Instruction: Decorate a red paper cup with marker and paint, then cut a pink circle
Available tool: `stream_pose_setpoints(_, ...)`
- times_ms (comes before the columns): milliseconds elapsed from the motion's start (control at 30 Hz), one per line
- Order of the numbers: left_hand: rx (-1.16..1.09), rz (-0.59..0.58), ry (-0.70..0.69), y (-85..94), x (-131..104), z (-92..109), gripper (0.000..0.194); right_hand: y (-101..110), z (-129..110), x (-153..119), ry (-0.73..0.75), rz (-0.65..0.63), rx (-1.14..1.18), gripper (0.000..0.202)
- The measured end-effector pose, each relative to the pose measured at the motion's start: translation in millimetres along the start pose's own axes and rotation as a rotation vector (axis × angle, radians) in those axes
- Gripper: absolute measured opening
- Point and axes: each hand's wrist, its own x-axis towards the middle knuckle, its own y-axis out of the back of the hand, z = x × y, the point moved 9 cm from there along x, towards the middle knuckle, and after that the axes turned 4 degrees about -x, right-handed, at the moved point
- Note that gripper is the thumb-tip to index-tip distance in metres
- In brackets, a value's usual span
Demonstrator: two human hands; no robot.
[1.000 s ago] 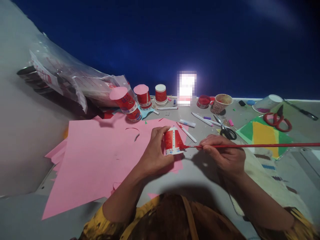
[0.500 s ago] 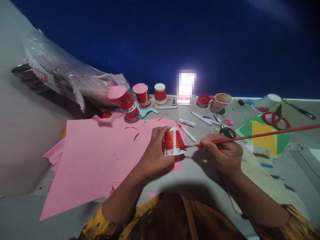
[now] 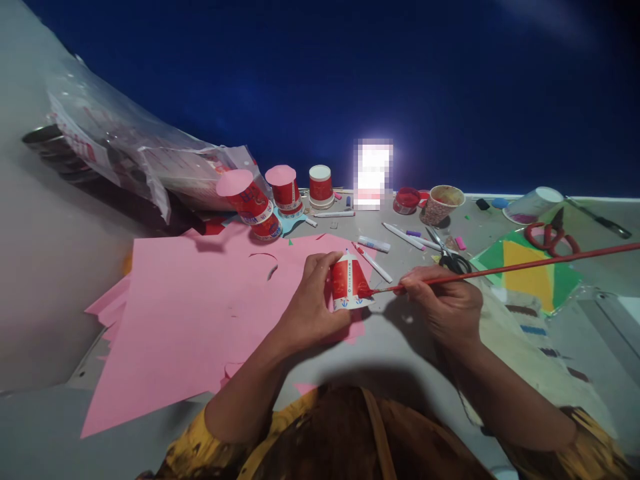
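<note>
My left hand (image 3: pixel 317 293) is closed around a small paper cup (image 3: pixel 349 283), its wide rim toward me. Red paint covers much of the cup's side, around a white strip with small lettering, and blue marks run along the white band by the rim. In my right hand (image 3: pixel 443 303) is a long red paintbrush (image 3: pixel 505 268), pinched near its bristle end. Its red-coated tip touches the right side of the cup, close to the white band. The brush handle reaches past the right edge of the view.
Pink paper (image 3: pixel 200 320) spreads at left. Red-painted cups (image 3: pixel 320 187) stand behind it. Farther back are a red paint jar (image 3: pixel 407 200) and a speckled cup (image 3: pixel 443 205). Black scissors (image 3: pixel 453 260), markers (image 3: pixel 373 263), red-handled scissors (image 3: pixel 553 240) and green-yellow sheets (image 3: pixel 530 273) lie toward the right.
The brush and my right hand have shifted very slightly, with the tip still against the cup's right side. My left hand keeps its grip on the cup.
</note>
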Motion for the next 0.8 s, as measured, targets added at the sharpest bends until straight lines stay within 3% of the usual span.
stream_pose_setpoints(333, 0.001, 0.001, 0.005, -0.9, 0.2, -0.5, 0.079, 7.0, 4.6, -0.4, -0.015, 0.053, 0.06, 0.017)
stream_pose_setpoints(800, -0.012, -0.002, 0.009, -1.5, -0.2, -1.9, 0.079, 1.6, 2.1, -0.5, -0.003, 0.011, 0.048, 0.016)
